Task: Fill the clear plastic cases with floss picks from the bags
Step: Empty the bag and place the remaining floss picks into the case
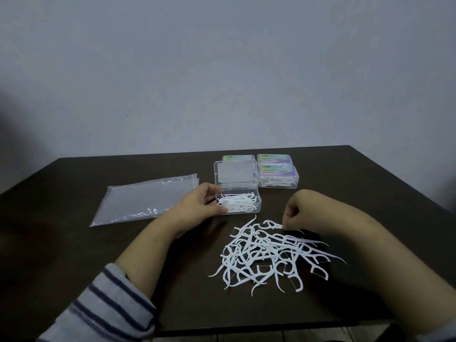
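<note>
The right hand (292, 214) pinches one floss pick (271, 225) lying sideways; the open case (238, 202), gripped by the left hand (206, 202), sits up-left

From my remote seat the picture looked dim and flat, with a cool grey cast on the wall (222, 70). A dark vignette crept in at the left edge of the frame. Soft shadows pooled under the forearms on the table (74, 243). The bag (145, 201) showed small glints. The wide lens bowed the table's far edge, and detail was soft throughout
</note>
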